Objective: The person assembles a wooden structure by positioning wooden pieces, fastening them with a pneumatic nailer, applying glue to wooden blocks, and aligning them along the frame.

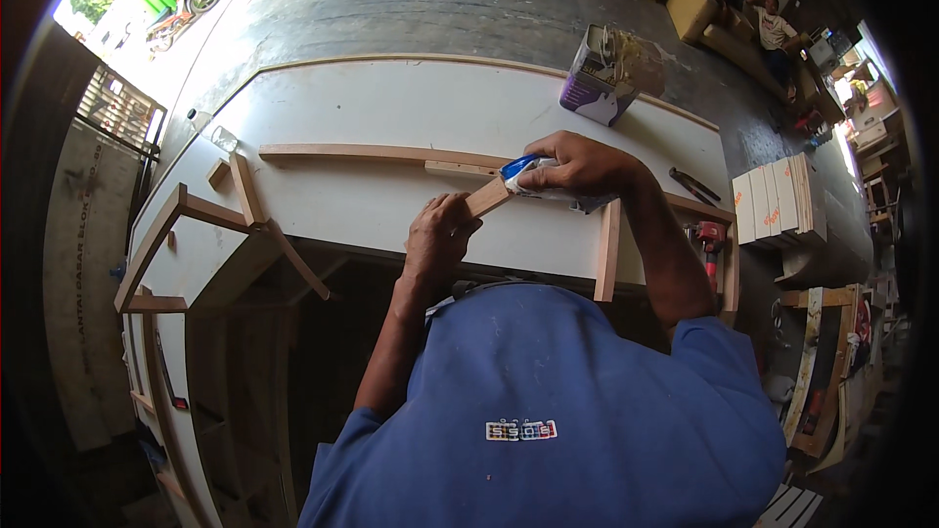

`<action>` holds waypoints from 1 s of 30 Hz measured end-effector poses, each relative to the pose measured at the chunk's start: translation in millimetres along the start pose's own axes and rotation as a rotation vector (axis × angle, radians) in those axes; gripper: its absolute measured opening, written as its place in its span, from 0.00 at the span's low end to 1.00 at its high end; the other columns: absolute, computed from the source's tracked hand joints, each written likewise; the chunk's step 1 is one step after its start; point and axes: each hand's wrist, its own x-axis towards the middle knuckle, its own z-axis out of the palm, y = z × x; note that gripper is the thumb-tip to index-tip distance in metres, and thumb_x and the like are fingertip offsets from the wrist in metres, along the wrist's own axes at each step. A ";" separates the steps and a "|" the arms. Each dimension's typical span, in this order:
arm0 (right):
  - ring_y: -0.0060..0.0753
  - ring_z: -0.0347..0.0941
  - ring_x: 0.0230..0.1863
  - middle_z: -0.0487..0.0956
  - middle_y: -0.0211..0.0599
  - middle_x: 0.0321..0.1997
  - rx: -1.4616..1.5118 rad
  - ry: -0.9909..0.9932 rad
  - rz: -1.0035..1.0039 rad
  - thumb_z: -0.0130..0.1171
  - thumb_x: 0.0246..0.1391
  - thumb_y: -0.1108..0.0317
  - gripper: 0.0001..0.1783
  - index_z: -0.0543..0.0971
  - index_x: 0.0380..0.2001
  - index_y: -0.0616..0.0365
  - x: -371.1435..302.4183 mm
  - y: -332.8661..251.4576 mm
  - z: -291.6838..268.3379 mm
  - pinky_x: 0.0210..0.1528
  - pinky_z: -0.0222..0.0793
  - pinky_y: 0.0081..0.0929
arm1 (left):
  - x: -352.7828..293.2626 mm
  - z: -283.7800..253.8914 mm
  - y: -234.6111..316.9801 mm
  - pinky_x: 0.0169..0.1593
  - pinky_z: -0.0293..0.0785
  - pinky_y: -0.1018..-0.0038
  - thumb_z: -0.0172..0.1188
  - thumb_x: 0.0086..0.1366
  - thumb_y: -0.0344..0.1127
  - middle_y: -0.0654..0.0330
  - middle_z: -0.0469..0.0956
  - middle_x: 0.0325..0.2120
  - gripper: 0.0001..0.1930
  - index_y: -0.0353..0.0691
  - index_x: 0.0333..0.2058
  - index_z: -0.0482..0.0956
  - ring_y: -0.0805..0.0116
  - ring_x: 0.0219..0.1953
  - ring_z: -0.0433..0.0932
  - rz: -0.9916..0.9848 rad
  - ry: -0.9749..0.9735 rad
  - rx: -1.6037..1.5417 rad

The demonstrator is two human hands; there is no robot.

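My left hand (438, 232) is closed round a short wooden piece (487, 198), which slants up toward the right. My right hand (577, 164) grips a crumpled blue-and-white plastic packet (518, 168) at the upper end of that piece. Whether packet and wood touch is hard to make out. Just beyond both hands, a long wooden strip (372, 153) lies across the white tabletop (333, 103), with a shorter strip (455, 169) along its near side. Another wooden bar (607, 252) lies near my right forearm, pointing toward me.
A tin with a purple label (599, 88) stands at the far right of the tabletop. Pincers (694, 186) and a red tool (710, 240) lie right of my arm. A curved wooden frame (149, 240) sits at left. A person (775, 34) sits at the far right.
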 end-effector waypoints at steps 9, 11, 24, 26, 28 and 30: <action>0.30 0.79 0.39 0.86 0.42 0.39 -0.030 0.068 0.018 0.66 0.61 0.54 0.23 0.84 0.48 0.63 -4.5 17.3 -3.1 0.46 0.73 0.29 | 4.0 7.9 -1.1 0.50 0.76 0.58 0.70 0.59 0.32 0.51 0.81 0.39 0.17 0.38 0.47 0.80 0.48 0.45 0.79 0.025 0.007 -0.035; 0.30 0.79 0.39 0.86 0.42 0.38 -0.021 0.066 0.022 0.66 0.61 0.54 0.22 0.84 0.47 0.63 -5.6 14.6 -4.6 0.45 0.73 0.29 | 4.5 8.5 -1.1 0.50 0.76 0.58 0.71 0.58 0.32 0.51 0.81 0.39 0.17 0.38 0.47 0.80 0.48 0.45 0.79 0.013 -0.011 -0.034; 0.27 0.77 0.36 0.85 0.40 0.35 -0.095 0.093 0.074 0.66 0.61 0.55 0.22 0.83 0.45 0.66 -3.5 22.1 -5.4 0.43 0.73 0.30 | 3.9 11.5 -1.1 0.48 0.77 0.57 0.71 0.58 0.32 0.50 0.81 0.38 0.18 0.37 0.47 0.80 0.47 0.43 0.80 0.032 0.020 -0.017; 0.27 0.77 0.36 0.85 0.41 0.35 -0.085 0.096 0.081 0.66 0.61 0.55 0.22 0.83 0.45 0.66 -3.3 23.4 -6.5 0.43 0.72 0.31 | 3.9 11.7 0.2 0.49 0.76 0.57 0.70 0.59 0.31 0.50 0.81 0.38 0.17 0.36 0.47 0.80 0.47 0.43 0.79 0.019 -0.004 -0.007; 0.27 0.77 0.36 0.85 0.41 0.35 -0.076 0.099 0.089 0.66 0.61 0.55 0.22 0.83 0.45 0.66 -4.5 21.7 -6.5 0.43 0.72 0.31 | 4.8 12.8 2.5 0.49 0.76 0.57 0.69 0.59 0.31 0.51 0.81 0.38 0.17 0.37 0.47 0.80 0.47 0.44 0.79 -0.005 -0.009 -0.040; 0.28 0.77 0.36 0.85 0.42 0.36 -0.030 0.109 0.008 0.66 0.61 0.55 0.22 0.83 0.45 0.66 -6.2 9.9 -1.7 0.44 0.72 0.31 | 4.9 14.2 -0.1 0.49 0.76 0.57 0.69 0.59 0.31 0.50 0.81 0.38 0.17 0.37 0.47 0.80 0.47 0.44 0.79 0.000 -0.014 -0.036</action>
